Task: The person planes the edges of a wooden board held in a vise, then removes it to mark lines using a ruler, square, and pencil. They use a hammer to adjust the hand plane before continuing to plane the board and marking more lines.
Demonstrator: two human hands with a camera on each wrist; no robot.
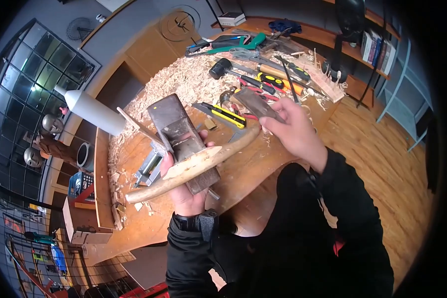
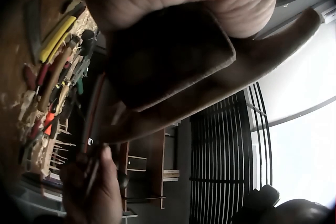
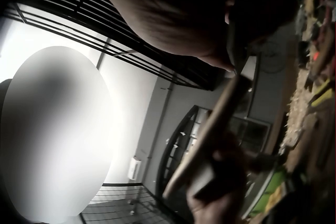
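Observation:
My left hand (image 1: 189,199) grips the dark wooden body of a hand plane (image 1: 171,116), its thumb on the near side and fingertips showing at the far side. Across the plane lies a curved, peeled branch (image 1: 193,166) with a pale shaved patch, held in the same hand. A thin wooden crossbar (image 1: 139,126) sticks out at the plane's left. In my right hand (image 1: 299,130), a flat, dark rectangular plane iron (image 1: 258,103) is pinched between thumb and fingers, close to the branch's right end. The left wrist view shows the plane's dark end (image 2: 173,61) under the palm.
Wood shavings (image 1: 174,82) cover much of the workbench (image 1: 248,164). Beyond my hands lie a yellow utility knife (image 1: 223,115), a black mallet (image 1: 219,68), a green-handled saw (image 1: 256,42) and several other tools. A white bottle-shaped object (image 1: 94,109) stands at the left, by a wooden board (image 1: 103,184).

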